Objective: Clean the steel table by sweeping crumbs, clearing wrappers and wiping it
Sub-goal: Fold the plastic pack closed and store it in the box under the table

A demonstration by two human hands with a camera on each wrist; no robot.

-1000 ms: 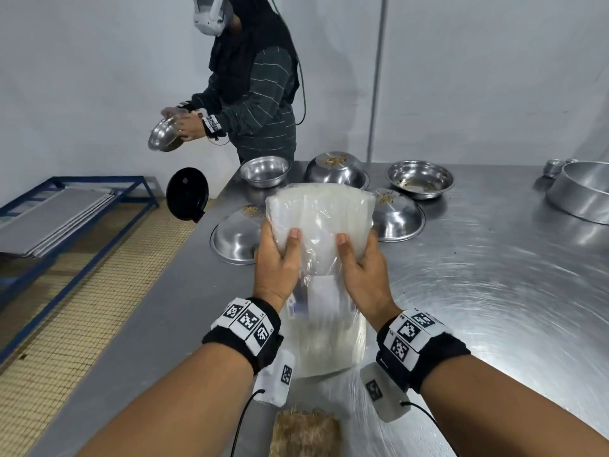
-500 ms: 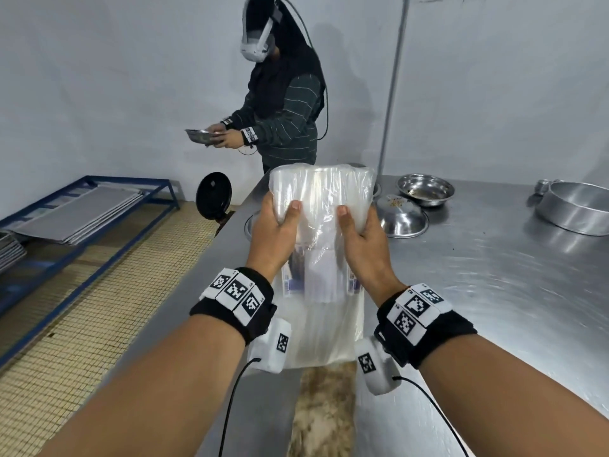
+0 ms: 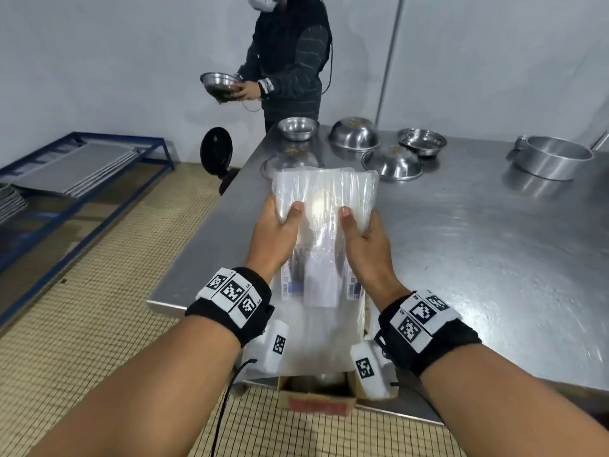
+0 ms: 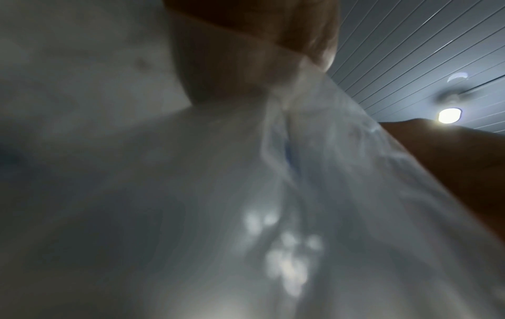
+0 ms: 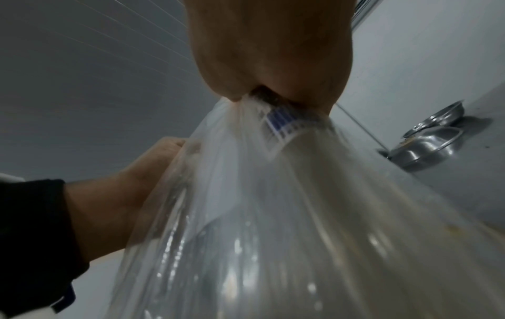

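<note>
A clear plastic wrapper bag (image 3: 324, 206) with a blue-printed label hangs upright above the near edge of the steel table (image 3: 478, 258). My left hand (image 3: 280, 225) grips its upper left side, thumb on the front. My right hand (image 3: 357, 234) grips the upper right side the same way. The bag's lower end hangs down over an open cardboard box (image 3: 316, 395) below the table edge. In the right wrist view the fist (image 5: 273, 64) pinches the bag (image 5: 273, 215) at the label. The left wrist view is mostly filled by blurred plastic (image 4: 246, 194).
Several steel bowls (image 3: 392, 163), some upturned with crumbs on them, stand at the table's far left. A large steel pan (image 3: 553, 156) sits far right. Another person (image 3: 290, 57) holds a bowl beyond the table. Blue racks (image 3: 82, 166) line the left floor.
Both hands kept hold of the bag and drew it back toward the near table edge, over the cardboard box. The brown crumb pile seen under it earlier is out of sight.
</note>
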